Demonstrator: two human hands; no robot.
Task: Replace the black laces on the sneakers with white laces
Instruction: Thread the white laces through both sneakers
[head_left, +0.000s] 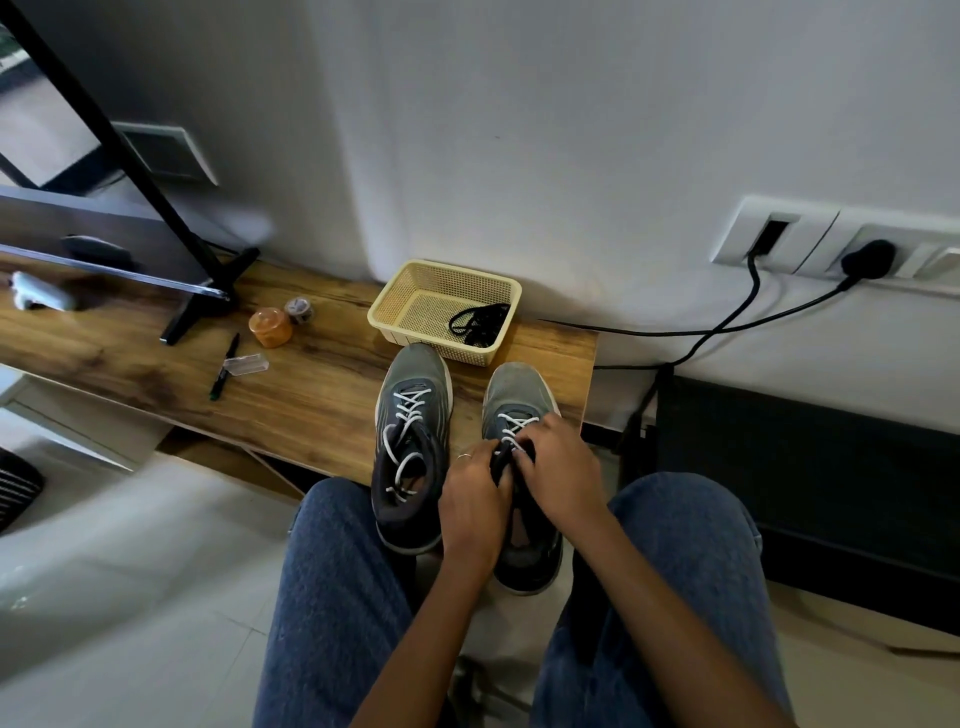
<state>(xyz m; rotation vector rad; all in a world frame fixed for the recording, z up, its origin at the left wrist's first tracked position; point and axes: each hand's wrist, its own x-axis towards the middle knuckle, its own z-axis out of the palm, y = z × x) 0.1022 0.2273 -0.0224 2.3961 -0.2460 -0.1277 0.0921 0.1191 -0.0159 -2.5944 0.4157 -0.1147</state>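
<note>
Two grey sneakers stand side by side on the wooden bench (311, 395), toes toward the wall. The left sneaker (413, 441) carries a white lace (408, 415) threaded up its eyelets, its loose ends lying inside the shoe. On the right sneaker (519, 400) a white lace (514, 423) crosses the lower eyelets. My left hand (475, 506) and my right hand (558, 470) meet over this shoe's tongue, fingers pinched on the white lace near the upper eyelets, hiding that part. Black laces (480, 322) lie bundled in the yellow basket (415, 296).
An orange jar (270, 326), a small tape roll (300, 310), a pen (224, 366) and a clear cap (247, 364) lie on the bench to the left. A black stand leg (208, 301) rests there too. Black cables (727, 322) run from wall sockets on the right.
</note>
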